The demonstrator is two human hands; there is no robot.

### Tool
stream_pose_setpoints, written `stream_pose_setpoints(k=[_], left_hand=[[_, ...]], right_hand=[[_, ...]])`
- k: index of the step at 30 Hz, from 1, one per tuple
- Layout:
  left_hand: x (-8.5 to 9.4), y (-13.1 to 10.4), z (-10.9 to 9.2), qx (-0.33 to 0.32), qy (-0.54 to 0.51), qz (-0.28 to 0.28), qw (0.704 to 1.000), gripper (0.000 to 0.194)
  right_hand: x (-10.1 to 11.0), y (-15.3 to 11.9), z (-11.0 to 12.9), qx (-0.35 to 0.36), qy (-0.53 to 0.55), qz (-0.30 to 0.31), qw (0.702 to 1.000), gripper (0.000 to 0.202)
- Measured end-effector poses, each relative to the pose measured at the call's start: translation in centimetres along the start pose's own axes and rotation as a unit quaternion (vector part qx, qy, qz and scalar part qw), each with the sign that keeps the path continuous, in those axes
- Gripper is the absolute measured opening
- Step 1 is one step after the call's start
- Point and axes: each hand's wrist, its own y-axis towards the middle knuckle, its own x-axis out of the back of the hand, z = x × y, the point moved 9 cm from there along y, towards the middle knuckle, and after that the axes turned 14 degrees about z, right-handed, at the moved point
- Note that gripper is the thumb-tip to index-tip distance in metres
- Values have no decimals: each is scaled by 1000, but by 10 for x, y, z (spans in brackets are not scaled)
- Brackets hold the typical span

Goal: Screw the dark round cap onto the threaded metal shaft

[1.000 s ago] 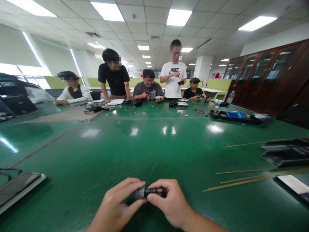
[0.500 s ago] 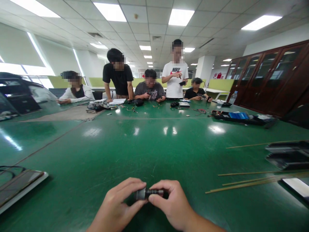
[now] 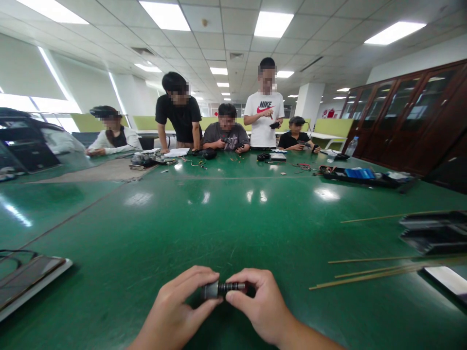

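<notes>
Low in the middle of the head view, a small dark cylindrical part [image 3: 211, 290] lies level between my hands, just above or on the green table; which one I cannot tell. It has a thick dark body at the left and a narrower ringed shaft with a shiny metal tip at the right. My left hand [image 3: 178, 302] is closed on the thick body, thumb below and fingers above. Around the shaft end, my right hand [image 3: 261, 302] pinches with thumb and forefinger. Its other fingers are curled out of sight.
Thin yellowish rods [image 3: 368, 274] and black channel-shaped pieces [image 3: 434, 233] lie at the right. A phone-like slab [image 3: 32, 279] sits at the left edge. Across the green table [image 3: 219, 223], several people work among electronic parts and a long black tray [image 3: 365, 179].
Both hands keep their hold and stay nearly in place. The part looks slightly turned, and more of its ringed shaft shows between the fingers. The view has shifted very slightly.
</notes>
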Motion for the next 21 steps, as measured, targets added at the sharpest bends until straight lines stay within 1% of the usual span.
stream_pose_setpoints(k=[5, 10, 14, 21], left_hand=[[-2, -1, 2, 4, 5, 8, 1000, 35], [1, -1, 2, 0, 13, -2, 1000, 35], [1, -2, 4, 10, 15, 3, 1000, 36], [4, 0, 1, 2, 21, -4, 1000, 34]], right_hand=[[1, 0, -1, -6, 11, -5, 1000, 12], [2, -1, 0, -6, 19, -5, 1000, 11], [3, -1, 2, -2, 16, -7, 1000, 12], [5, -1, 1, -2, 22, -20, 1000, 12]])
